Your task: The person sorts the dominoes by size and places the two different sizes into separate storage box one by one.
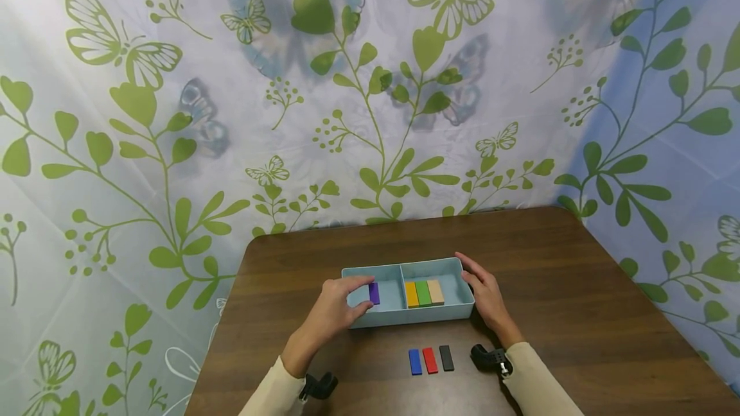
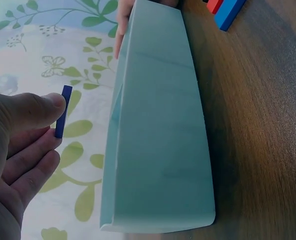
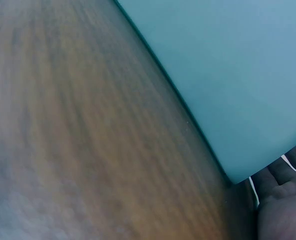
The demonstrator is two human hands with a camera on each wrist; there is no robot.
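Observation:
My left hand [image 1: 331, 305] pinches a purple block [image 1: 374, 293] between thumb and fingers, over the left compartment of a light blue two-part box [image 1: 439, 315]. The left wrist view shows the block [image 2: 63, 112] edge-on, above the rim of the box [image 2: 157, 115]. At the box's right end my right hand [image 1: 487, 294] grips the wall, its thumb at the rim. The right compartment holds a yellow block [image 1: 412, 294], a green block [image 1: 424, 293] and a beige block [image 1: 435, 291], side by side against the divider [image 1: 403, 284].
On the brown wooden table [image 1: 300, 255], in front of the box, lie a blue block [image 1: 415, 361], a red block [image 1: 430, 360] and a black block [image 1: 446, 358] in a row. A patterned curtain [image 1: 370, 114] hangs behind the table.

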